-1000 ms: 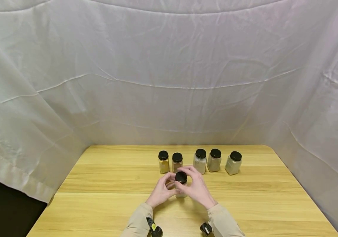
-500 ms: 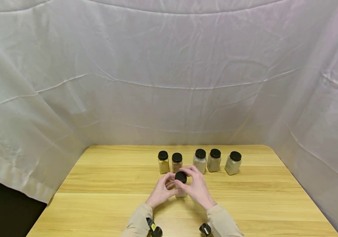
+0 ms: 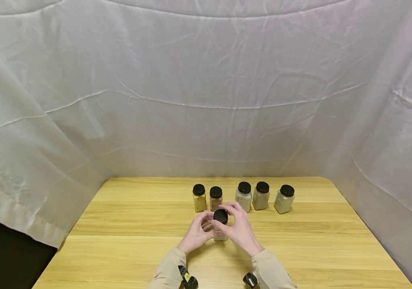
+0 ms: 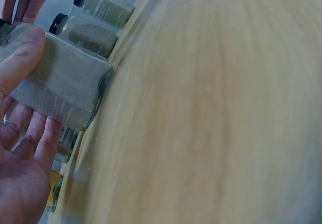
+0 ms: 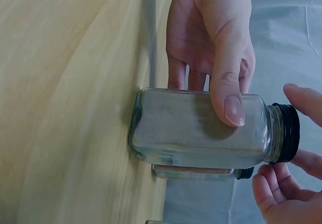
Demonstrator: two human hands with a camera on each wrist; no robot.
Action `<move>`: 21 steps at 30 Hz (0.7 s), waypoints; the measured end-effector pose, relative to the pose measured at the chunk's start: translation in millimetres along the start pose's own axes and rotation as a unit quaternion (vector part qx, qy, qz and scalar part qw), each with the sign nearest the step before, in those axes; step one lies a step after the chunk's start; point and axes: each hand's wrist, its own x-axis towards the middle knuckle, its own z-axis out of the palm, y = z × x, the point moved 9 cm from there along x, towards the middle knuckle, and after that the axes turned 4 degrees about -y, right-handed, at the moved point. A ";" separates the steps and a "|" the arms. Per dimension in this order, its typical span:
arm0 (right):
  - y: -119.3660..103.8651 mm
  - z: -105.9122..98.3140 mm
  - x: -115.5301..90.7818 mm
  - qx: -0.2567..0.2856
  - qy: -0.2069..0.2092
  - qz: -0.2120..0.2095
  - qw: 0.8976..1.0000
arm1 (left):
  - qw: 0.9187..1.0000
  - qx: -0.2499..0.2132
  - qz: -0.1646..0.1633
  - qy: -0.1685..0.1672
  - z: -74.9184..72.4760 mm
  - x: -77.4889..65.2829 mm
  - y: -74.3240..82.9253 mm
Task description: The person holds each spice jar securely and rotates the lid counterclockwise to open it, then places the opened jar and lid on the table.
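A square glass jar [image 5: 186, 128] of pale greyish powder stands upright on the table, in front of a row of similar jars. My left hand [image 3: 194, 236] grips its body, thumb on one side and fingers on the other, as the left wrist view also shows. At the top is a black lid [image 3: 220, 216], with threaded glass neck [image 5: 273, 133] visible just under it. The thumb and fingers of my right hand [image 3: 241, 230] are curled round this lid. Part of the jar's body is hidden behind both hands in the head view.
Behind stand a jar of yellow powder [image 3: 199, 200], a reddish-brown one [image 3: 216, 201], and three paler ones: a whitish jar [image 3: 243, 199], a greyish jar [image 3: 261, 199] and a rightmost jar [image 3: 284, 201]. Grey-white cloth [image 3: 206, 132] surrounds the wooden table [image 3: 321, 241].
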 end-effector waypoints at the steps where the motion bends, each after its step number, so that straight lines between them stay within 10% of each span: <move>1: 0.7 -0.4 0.0 0.002 0.002 0.005 1.000 | 1.000 -0.004 -0.004 0.001 0.1 0.1 -0.4; 21: -7.9 -2.1 -2.0 -0.017 -0.001 -0.042 0.999 | 1.000 0.002 0.007 -0.005 -0.3 -0.2 0.2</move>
